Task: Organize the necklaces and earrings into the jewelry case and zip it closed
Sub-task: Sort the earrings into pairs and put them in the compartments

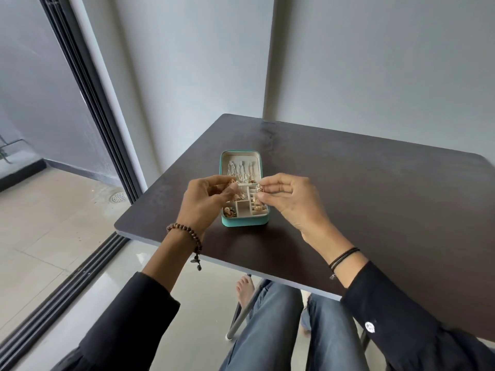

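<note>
A small teal jewelry case (244, 221) lies open on the dark table (361, 196). Silver necklaces (239, 170) hang in its lid half. Gold earrings (257, 208) fill some of the cream compartments in the near half. My left hand (207, 202) hovers over the case's left side, fingers pinched on a gold earring (232, 183). Over the case's right side, my right hand (290, 200) pinches another gold earring (259, 188) between thumb and forefinger. The left hand hides part of the left compartments.
The table stands against a white wall corner (267, 76). A sliding door track (88, 84) and a tiled balcony floor (53, 210) lie to the left. My legs in jeans (267, 330) and a table leg (241, 314) show below the near edge.
</note>
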`<move>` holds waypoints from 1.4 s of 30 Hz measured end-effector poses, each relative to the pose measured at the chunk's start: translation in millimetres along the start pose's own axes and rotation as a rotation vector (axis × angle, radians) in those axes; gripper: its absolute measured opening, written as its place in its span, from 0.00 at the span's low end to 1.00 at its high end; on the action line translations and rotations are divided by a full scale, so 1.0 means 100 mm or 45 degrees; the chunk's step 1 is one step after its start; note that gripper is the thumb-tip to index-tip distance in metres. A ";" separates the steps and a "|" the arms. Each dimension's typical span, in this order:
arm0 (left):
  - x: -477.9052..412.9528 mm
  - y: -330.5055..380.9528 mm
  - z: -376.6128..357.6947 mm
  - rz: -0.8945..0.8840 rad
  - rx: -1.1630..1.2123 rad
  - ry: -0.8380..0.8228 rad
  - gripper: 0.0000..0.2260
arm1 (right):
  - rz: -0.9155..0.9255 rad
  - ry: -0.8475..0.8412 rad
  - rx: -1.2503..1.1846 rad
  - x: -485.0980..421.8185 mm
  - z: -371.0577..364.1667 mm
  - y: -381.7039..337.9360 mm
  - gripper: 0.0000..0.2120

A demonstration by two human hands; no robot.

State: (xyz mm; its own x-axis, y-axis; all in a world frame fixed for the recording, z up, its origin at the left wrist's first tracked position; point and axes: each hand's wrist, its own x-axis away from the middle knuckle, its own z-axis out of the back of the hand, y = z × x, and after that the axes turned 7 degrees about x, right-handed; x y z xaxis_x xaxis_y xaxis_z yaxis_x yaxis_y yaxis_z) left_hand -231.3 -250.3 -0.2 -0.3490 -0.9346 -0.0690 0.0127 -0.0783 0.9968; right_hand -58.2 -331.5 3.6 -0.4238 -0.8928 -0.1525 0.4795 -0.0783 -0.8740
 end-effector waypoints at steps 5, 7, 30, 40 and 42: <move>0.01 -0.07 0.11 -0.015 -0.044 0.026 0.10 | 0.047 -0.012 0.149 0.04 -0.21 -0.03 0.10; 0.00 -0.09 0.11 -0.009 -0.043 0.030 0.10 | 0.095 0.005 0.209 0.05 -0.26 -0.03 0.11; 0.10 -0.11 -0.14 -0.131 -0.420 -0.015 0.10 | 0.249 0.135 0.452 0.16 -0.25 0.07 0.07; 0.11 -0.20 -0.22 -0.171 -0.662 0.015 0.09 | 0.248 0.120 0.412 0.17 -0.22 0.10 0.06; 0.10 -0.21 -0.23 -0.187 -0.732 0.056 0.11 | 0.255 0.111 0.419 0.17 -0.22 0.10 0.06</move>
State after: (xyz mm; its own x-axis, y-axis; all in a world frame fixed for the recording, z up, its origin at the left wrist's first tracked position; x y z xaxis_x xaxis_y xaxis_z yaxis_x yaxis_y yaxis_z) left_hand -213.6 -266.1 -23.1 -0.3467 -0.9122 -0.2185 0.4768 -0.3720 0.7964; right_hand -77.6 -338.3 -17.5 -0.3537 -0.8648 -0.3564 0.7741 -0.0567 -0.6305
